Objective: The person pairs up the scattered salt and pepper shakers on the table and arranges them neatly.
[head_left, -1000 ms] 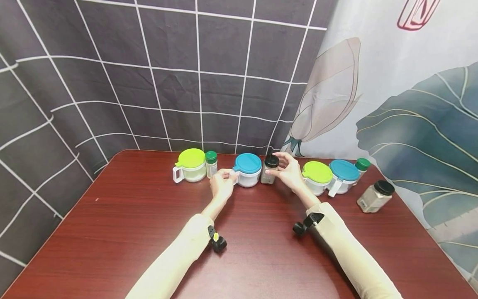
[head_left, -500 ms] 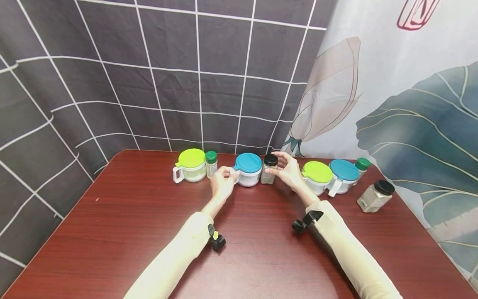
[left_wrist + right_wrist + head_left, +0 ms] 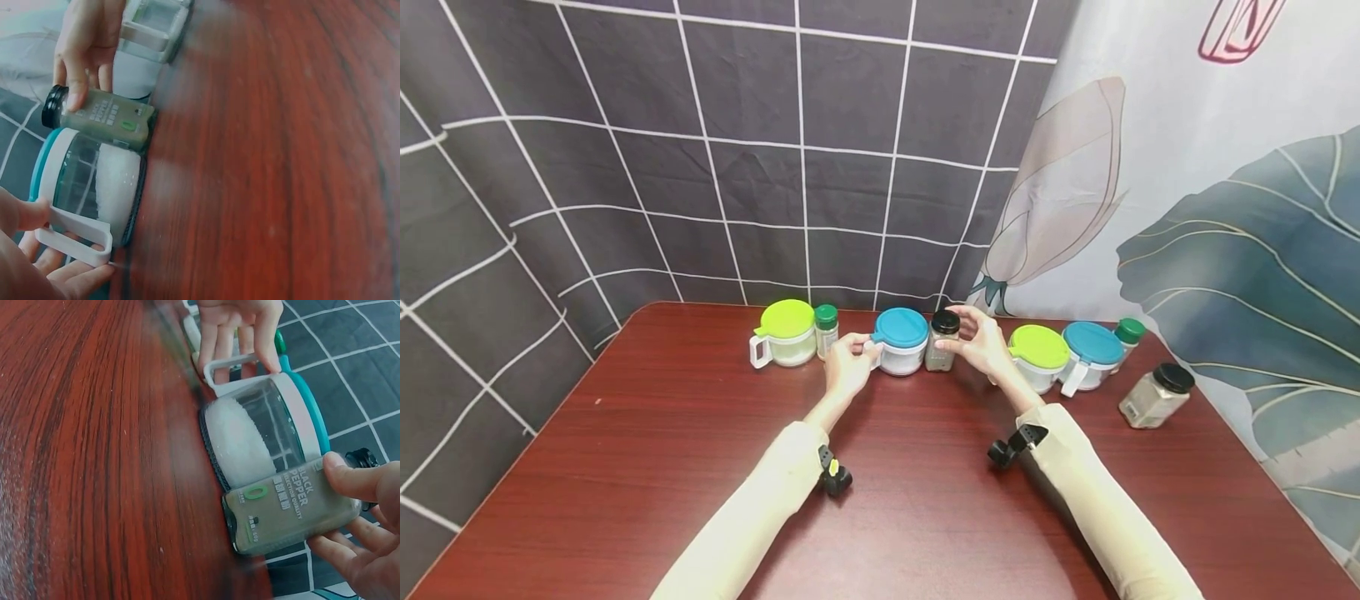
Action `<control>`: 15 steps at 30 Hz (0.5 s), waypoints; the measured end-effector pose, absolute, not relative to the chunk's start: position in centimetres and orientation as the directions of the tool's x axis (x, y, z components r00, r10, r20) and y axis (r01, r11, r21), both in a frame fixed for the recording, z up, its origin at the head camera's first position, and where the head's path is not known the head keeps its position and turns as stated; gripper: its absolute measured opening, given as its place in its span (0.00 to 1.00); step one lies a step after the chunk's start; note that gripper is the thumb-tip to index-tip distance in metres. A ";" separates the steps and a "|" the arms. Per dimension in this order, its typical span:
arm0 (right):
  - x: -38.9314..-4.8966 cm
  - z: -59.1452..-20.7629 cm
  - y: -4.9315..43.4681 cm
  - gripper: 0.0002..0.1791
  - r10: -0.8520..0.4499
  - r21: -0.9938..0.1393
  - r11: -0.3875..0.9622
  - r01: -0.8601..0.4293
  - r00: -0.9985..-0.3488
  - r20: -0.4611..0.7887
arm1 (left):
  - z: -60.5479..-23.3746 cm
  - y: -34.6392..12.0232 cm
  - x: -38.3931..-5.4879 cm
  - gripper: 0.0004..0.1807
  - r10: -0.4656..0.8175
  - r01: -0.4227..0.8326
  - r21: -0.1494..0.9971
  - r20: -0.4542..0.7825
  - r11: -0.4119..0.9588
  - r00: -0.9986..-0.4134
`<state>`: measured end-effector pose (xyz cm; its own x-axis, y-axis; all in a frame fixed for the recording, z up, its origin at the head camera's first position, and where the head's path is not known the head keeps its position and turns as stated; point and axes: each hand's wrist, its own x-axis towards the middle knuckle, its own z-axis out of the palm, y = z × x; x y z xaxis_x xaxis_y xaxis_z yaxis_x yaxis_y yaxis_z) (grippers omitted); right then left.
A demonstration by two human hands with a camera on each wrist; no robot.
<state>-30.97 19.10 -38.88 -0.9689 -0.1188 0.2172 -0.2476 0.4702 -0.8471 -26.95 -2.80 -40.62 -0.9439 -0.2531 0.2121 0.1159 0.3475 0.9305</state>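
Note:
A clear seasoning jar (image 3: 900, 330) with a blue lid, white collar and white handle stands near the table's back edge. White grains fill its lower part in the right wrist view. My left hand (image 3: 847, 368) holds the handle (image 3: 75, 234), thumb at its top and fingers behind it. Right beside the jar stands a black pepper bottle (image 3: 284, 503) with a black cap; whether the two touch, I cannot tell. My right hand (image 3: 986, 347) grips this bottle near its cap, with the thumb on the label side and the fingers behind.
To the left are a green-lidded seasoning jar (image 3: 787, 333) and a small green-capped shaker (image 3: 827, 333). On the right stand another green-lidded jar (image 3: 1038, 357), a blue-lidded jar (image 3: 1092, 354), a green-capped shaker (image 3: 1127, 335) and a black-capped bottle (image 3: 1155, 398). A curtain hangs behind the table (image 3: 910, 475).
The head view has shifted very slightly. Both hands keep their holds, and the jar and pepper bottle stay in place.

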 end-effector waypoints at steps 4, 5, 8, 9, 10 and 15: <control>-30.9 -38.9 19.0 0.34 -0.125 -0.832 0.487 -0.266 -0.964 0.235 | -40.9 -2.9 -27.2 0.11 -0.234 0.154 0.926 0.244 0.344 -0.941; -30.8 -38.9 19.0 0.34 -0.127 -0.828 0.489 -0.273 -0.962 0.242 | -41.0 -2.9 -27.2 0.11 -0.230 0.160 0.926 0.247 0.341 -0.941; -30.8 -38.9 19.0 0.34 -0.131 -0.821 0.494 -0.287 -0.958 0.256 | -41.0 -3.0 -27.4 0.10 -0.221 0.159 0.926 0.243 0.341 -0.944; -30.8 -38.9 19.0 0.34 -0.131 -0.819 0.496 -0.289 -0.957 0.259 | -41.0 -3.0 -27.4 0.10 -0.218 0.155 0.926 0.239 0.344 -0.946; -30.9 -38.9 19.0 0.34 -0.130 -0.815 0.500 -0.292 -0.956 0.263 | -41.0 -3.1 -27.4 0.11 -0.214 0.154 0.925 0.238 0.347 -0.947; -31.0 -38.9 19.0 0.34 -0.130 -0.817 0.497 -0.292 -0.956 0.262 | -41.0 -3.1 -27.5 0.11 -0.205 0.152 0.925 0.233 0.347 -0.951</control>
